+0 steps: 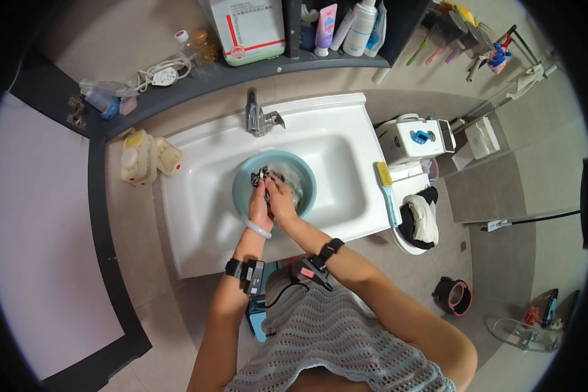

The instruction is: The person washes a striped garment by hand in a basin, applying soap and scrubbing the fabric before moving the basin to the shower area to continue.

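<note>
Over the blue basin (236, 189), seen from my end: left hand (258, 204) and right hand (281, 201) side by side, both closed on a black-and-white patterned cloth (262, 176). Individual finger contacts partly hidden, can't call them. Cloth sits inside the basin, bunched past the fingertips toward 12. Cloudy, pale patch right of the hands, at 3; can't tell if fabric or suds.

White bangle (257, 228) on left wrist; strapped device on each forearm, at 5 and 7 from the basin.

Basin rests in the white sink (340, 176), left of its middle. Clock centred on basin from here: chrome faucet (255, 119) at 12. Yellow-bristled brush (384, 176) at 3, along the sink's right edge. Just beyond it, between 3 and 4, black-and-white fabric bundle (426, 219). Black-and-pink bucket (452, 297) on the floor at 4. Cream containers (136, 158) between 9 and 10. Dark shelf (333, 63) across 11 to 1, with tubes and bottles standing at 1.
</note>
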`<state>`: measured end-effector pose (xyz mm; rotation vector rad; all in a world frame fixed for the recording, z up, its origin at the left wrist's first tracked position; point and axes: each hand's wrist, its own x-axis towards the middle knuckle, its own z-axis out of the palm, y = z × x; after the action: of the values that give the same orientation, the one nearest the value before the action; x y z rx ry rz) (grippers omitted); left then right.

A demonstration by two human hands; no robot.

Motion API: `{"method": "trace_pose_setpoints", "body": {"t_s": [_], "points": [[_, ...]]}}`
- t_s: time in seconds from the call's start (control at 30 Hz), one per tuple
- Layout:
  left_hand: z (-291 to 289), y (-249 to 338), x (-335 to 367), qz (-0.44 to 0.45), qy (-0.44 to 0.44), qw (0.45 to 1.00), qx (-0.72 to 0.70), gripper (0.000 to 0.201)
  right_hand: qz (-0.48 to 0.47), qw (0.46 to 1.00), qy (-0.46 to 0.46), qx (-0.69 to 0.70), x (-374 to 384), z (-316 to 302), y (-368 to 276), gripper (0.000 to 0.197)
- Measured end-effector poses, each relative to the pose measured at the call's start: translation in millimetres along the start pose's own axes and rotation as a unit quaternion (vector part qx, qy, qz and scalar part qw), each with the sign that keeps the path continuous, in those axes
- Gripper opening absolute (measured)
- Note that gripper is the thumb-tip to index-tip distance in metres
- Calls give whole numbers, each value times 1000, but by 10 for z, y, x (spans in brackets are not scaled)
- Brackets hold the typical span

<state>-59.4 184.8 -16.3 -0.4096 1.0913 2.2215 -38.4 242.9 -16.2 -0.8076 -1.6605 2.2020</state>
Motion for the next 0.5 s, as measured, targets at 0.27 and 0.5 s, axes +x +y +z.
{"method": "trace_pose_setpoints", "body": {"t_s": [0.27,0.5], "points": [[-200,-266,-30,-11,26,999,17,52,256,958,-81,97,229,-210,191,62],[-580,-187,103,-50,22,997,47,43,260,946,-156,113,-112,-341,331,58]]}}
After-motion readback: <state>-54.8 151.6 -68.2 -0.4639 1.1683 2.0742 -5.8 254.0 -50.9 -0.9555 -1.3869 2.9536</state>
